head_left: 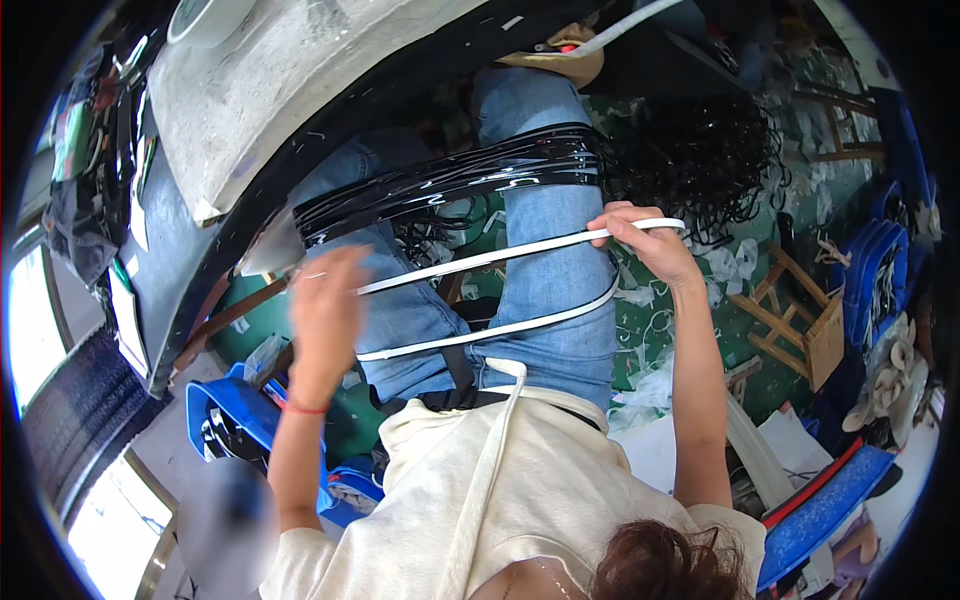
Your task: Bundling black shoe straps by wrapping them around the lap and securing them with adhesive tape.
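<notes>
Here the person sits with both arms raised in front of the body, forearms coming up from the lower edge over a cream top. The right hand [645, 238] is lifted well above the right thigh, wrist bent, its fingers [622, 222] pinched on one end of a long white strip [500, 255]. The strip runs across the lap toward the left hand [325, 310], which is motion-blurred; it appears to meet the strip's other end, but whether its fingers are clenched on it cannot be told. A red band sits on the left wrist. A second run of the white strip [490, 330] curves below the first, across the jeans [545, 280], from the right hand's side back toward the left thigh. Beyond the hands, a bundle of glossy black strips [450, 180] lies across both knees, apart from the hands. A grey worktop [260, 90] stands to the upper left, its dark edge near the knees. A tangle of black cord [700, 160] lies on the green floor to the right, with a wooden stool [800, 320] nearby.
</notes>
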